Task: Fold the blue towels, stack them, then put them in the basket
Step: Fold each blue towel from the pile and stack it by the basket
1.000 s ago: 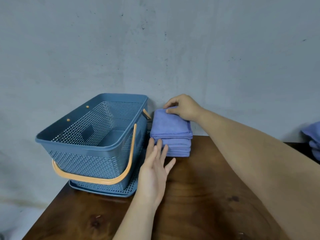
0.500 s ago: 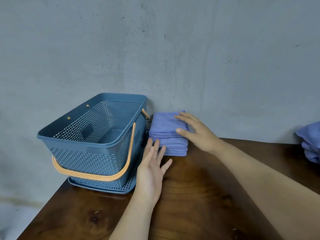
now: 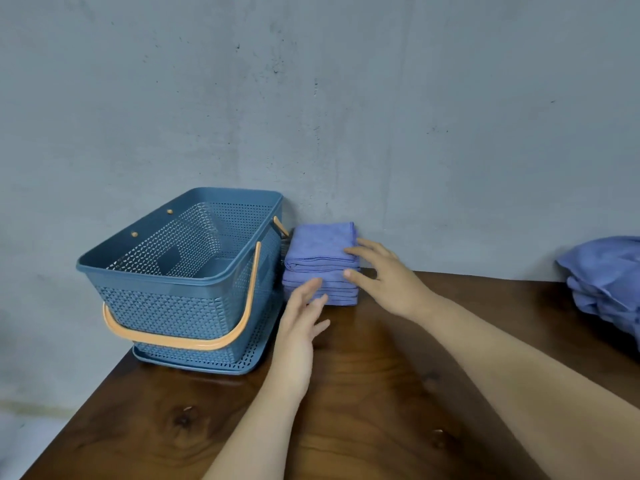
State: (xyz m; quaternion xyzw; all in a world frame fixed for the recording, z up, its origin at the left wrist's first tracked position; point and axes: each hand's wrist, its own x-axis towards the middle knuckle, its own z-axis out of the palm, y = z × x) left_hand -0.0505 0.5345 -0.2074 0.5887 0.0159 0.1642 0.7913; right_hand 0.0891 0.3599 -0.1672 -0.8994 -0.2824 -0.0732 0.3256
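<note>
**Operator:** Grey wall [image 3: 346, 98], brown surface [image 3: 381, 393]. Finger state?

**Technician:** Fingers of left hand [image 3: 301, 317] and right hand [image 3: 391, 282] lie straight, gripping nothing, touching the folded stack [image 3: 322, 242] just right of the basket [image 3: 173, 271].

**Operator:** Handling?

**Technician:** Judged soft, light, liable to slump. Clamp both sides low. Count: one stack of several layers, one basket, one loose heap [image 3: 609, 271] far right.

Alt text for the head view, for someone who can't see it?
The left hand and right hand touch a stack of folded blue towels on a wooden table, beside a blue basket holding none. Loose blue cloth lies far right.
</note>
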